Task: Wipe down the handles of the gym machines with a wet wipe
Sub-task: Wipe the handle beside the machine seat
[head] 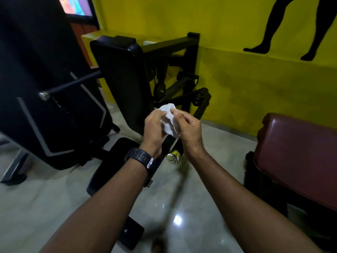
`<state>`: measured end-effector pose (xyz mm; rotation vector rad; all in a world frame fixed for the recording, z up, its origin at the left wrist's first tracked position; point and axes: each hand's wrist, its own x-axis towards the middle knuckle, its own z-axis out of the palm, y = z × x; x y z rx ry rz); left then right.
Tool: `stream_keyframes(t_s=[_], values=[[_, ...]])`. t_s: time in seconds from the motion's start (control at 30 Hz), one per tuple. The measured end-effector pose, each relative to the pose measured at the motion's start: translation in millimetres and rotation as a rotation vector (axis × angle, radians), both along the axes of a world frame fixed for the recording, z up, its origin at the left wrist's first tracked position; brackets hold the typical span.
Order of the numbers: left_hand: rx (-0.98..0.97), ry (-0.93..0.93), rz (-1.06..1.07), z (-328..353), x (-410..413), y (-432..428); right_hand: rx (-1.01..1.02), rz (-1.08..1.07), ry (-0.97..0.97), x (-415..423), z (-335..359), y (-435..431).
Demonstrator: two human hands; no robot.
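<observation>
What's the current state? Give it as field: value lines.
left hand: pinches crumpled white wet wipe
right hand: pinches same wipe
wipe contact: only the fingers, no handle
nearest bar: black bar with chrome end cap, left, untouched
left wrist: black wristwatch
right side: maroon padded bench

Yellow wall — glossy pale floor

The wet wipe is white and crumpled into a loose wad at the centre of the frame, pinched between the left hand and right hand. A black handle bar with a silver end cap juts out at middle left, well apart from the wipe.
</observation>
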<state>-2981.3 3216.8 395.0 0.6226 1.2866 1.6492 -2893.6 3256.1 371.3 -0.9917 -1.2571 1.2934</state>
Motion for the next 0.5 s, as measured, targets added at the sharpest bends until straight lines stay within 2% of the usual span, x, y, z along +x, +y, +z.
stream_keyframes(t_s=[0.13,0.27,0.5], values=[[-0.023,0.243,0.138,8.4,-2.9,-43.8,0.000,0.130,0.035,-9.9,4.0,-26.7],[-0.060,0.467,0.283,16.6,-28.2,-98.7,-0.184,0.338,0.211,-38.1,16.4,-64.4],[-0.058,0.573,0.538,27.2,-87.4,-187.4,-0.048,0.611,0.145,-97.0,32.8,-136.6]])
